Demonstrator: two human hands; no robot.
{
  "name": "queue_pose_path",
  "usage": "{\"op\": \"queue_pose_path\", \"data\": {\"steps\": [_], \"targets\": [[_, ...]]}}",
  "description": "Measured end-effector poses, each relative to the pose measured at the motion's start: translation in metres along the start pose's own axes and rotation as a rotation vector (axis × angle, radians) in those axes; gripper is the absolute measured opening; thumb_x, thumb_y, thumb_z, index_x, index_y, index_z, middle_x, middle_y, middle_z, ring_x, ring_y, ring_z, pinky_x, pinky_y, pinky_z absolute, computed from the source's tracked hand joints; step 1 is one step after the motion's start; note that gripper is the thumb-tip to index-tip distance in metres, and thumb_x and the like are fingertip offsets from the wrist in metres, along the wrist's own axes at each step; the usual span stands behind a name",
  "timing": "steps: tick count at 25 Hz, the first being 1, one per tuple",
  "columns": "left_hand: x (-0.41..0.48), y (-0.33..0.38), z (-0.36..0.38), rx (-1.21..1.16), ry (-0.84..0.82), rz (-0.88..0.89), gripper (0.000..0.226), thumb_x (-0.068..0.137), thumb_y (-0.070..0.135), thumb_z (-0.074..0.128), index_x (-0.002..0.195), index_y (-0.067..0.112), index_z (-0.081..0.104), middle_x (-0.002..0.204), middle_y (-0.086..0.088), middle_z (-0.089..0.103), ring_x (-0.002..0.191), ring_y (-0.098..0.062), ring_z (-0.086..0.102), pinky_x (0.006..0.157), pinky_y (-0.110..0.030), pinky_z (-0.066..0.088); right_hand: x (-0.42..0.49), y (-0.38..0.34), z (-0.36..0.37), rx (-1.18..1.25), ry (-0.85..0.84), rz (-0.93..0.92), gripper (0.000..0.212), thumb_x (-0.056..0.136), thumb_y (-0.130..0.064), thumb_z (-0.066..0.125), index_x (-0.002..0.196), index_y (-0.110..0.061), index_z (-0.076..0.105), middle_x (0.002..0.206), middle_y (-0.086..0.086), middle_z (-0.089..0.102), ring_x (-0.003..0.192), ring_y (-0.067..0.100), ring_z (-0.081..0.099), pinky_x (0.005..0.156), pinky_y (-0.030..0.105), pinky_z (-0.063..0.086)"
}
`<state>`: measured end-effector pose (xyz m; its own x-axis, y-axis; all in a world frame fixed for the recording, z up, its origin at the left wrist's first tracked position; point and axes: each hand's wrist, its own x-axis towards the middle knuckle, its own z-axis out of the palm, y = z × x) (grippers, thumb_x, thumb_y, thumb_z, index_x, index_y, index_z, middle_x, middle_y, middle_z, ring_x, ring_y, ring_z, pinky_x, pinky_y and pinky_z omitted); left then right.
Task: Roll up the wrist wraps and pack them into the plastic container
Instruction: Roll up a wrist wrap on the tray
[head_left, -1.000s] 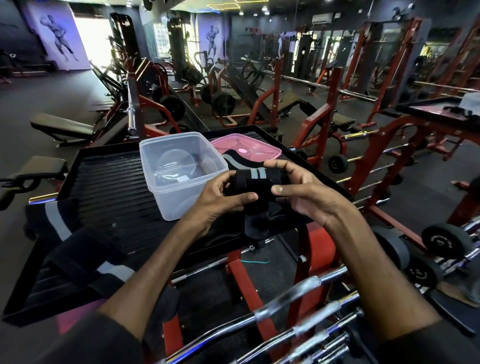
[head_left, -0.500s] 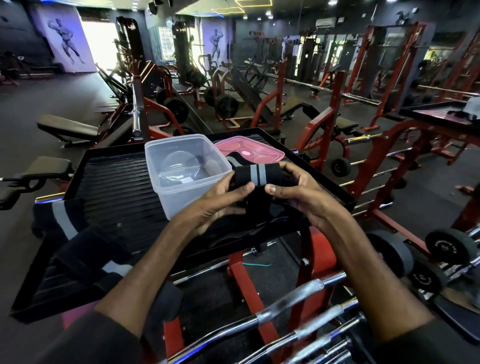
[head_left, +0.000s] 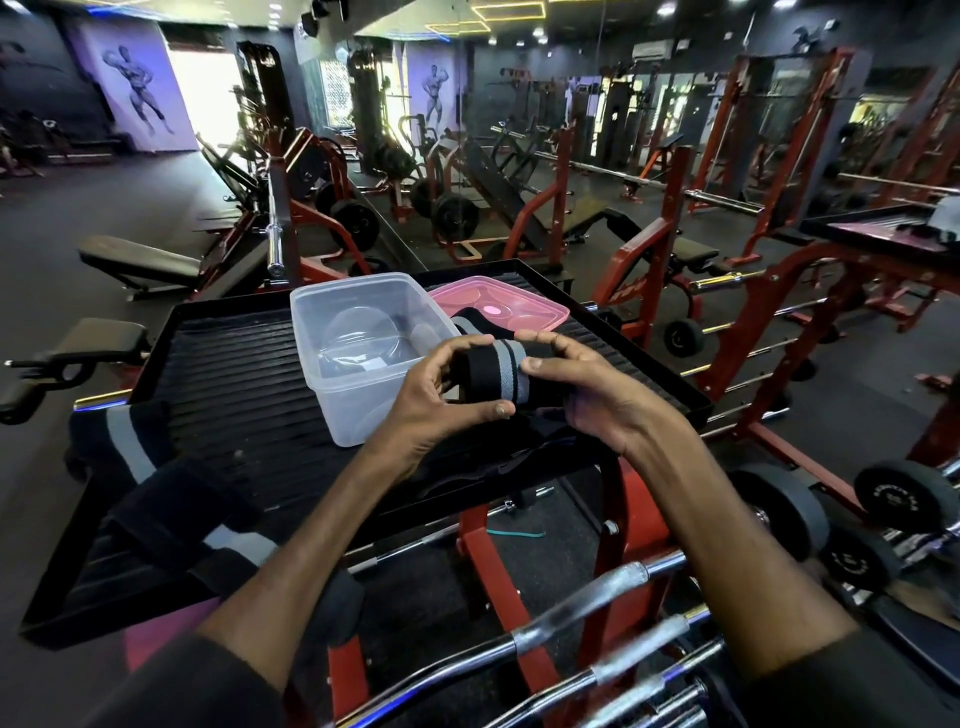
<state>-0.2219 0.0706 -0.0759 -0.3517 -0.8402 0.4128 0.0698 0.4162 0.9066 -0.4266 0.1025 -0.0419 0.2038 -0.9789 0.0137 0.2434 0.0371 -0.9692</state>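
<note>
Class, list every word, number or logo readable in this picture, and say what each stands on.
Nothing reads clearly.
Weight plates: raised lettering, too blurred to read.
Container: sticker at its bottom, too small to read.
Wrap: stripes only, no text.

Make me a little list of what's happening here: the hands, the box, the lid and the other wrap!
Place: gym, over a black tray
Left hand: grips the striped wrist wrap
Right hand: pinches the same wrap's other side
Plastic container: open, upright, no wrap inside
Pink lid: flat on the tray, to the container's right
Other wrap: unrolled, on the tray's left side
</note>
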Motion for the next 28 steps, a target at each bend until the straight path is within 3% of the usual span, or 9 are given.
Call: {"op": "queue_pose_path", "data": {"steps": [4,9,14,19,23,28], "targets": [[-0.004,0.001,-0.003,0.083,0.029,0.093,0.072,0.063,0.007,0.093,0.124,0.025,0.061,0.122,0.017,0.067,0.118,-0.008,0.063,0.094,-0.026,0.054,0.004,0.005,0.006,-0.048,-0.003,-0.025,0.047,0.074,-0.009,0.082,0.118,-0.019,0.067,0.093,0.001,0.076,0.074,0.015,0.072,0.056,0.027,0.055],[-0.013,-0.003,-0.013,0.186,0.058,0.174,0.074,0.064,0.013,0.094,0.126,0.032,0.058,0.126,0.021,0.062,0.117,-0.011,0.063,0.096,-0.025,0.052,0.012,0.013,0.012,-0.070,-0.040,0.011,0.038,0.073,-0.017,0.081,0.110,-0.024,0.071,0.097,0.000,0.073,0.077,0.015,0.067,0.058,0.027,0.049],[-0.025,0.000,-0.032,0.299,-0.016,0.094,0.075,0.068,0.018,0.093,0.132,0.028,0.057,0.132,0.014,0.062,0.123,-0.014,0.062,0.101,-0.037,0.054,0.017,0.018,0.021,-0.193,-0.064,0.066,0.055,0.067,-0.012,0.088,0.116,-0.020,0.065,0.090,-0.002,0.076,0.077,0.015,0.070,0.059,0.025,0.053],[-0.036,0.005,-0.078,0.467,-0.105,-0.042,0.074,0.070,0.015,0.092,0.133,0.025,0.055,0.128,0.016,0.058,0.114,-0.006,0.063,0.090,-0.029,0.058,0.049,0.030,0.048,-0.431,-0.134,0.120,0.064,0.060,-0.016,0.092,0.118,-0.020,0.066,0.100,0.004,0.076,0.085,0.017,0.071,0.069,0.032,0.052],[-0.020,0.006,-0.103,0.674,-0.047,0.115,0.074,0.067,0.017,0.093,0.131,0.018,0.056,0.129,0.011,0.058,0.120,-0.005,0.055,0.101,-0.024,0.049,0.080,0.025,0.070,-0.389,-0.103,0.061,0.069,0.053,0.005,0.089,0.111,-0.025,0.067,0.116,0.010,0.072,0.106,0.028,0.071,0.081,0.039,0.060],[-0.001,0.016,-0.109,0.703,0.020,0.179,0.072,0.071,0.018,0.090,0.132,0.018,0.053,0.132,0.006,0.055,0.125,-0.010,0.052,0.106,-0.020,0.041,0.112,0.007,0.076,-0.395,-0.100,0.021,0.075,0.038,-0.005,0.091,0.107,-0.024,0.073,0.112,0.010,0.076,0.113,0.032,0.068,0.096,0.046,0.057]]}}
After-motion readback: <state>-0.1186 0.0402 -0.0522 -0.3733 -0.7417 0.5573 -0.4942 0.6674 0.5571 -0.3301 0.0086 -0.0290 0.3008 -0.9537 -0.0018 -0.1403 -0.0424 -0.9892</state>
